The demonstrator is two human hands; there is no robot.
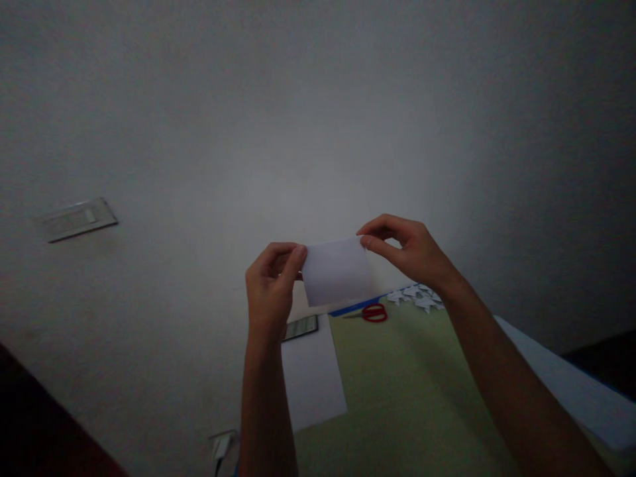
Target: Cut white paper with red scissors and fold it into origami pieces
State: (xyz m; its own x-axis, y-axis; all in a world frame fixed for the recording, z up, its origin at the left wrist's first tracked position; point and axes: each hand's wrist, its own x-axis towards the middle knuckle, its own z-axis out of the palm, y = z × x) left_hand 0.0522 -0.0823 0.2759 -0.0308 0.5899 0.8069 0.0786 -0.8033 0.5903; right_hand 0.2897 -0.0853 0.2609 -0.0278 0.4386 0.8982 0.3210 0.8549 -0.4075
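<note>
I hold a small white folded paper [338, 271] up in front of the wall, above the table's far edge. My left hand [271, 285] pinches its upper left corner between thumb and fingers. My right hand [405, 252] pinches its upper right corner the same way. Both hands are closed on the paper, and it hangs roughly flat between them. Below it on the green table [407, 397] lie red-handled scissors [372, 313] and a small pile of white paper cut-outs [417, 298].
A white sheet [311, 374] lies on the table's left part, with a dark ruler-like item [301, 328] at its far end. A wall switch plate [77, 218] is at left, a socket [221, 444] low down. A pale surface [571, 384] borders the right.
</note>
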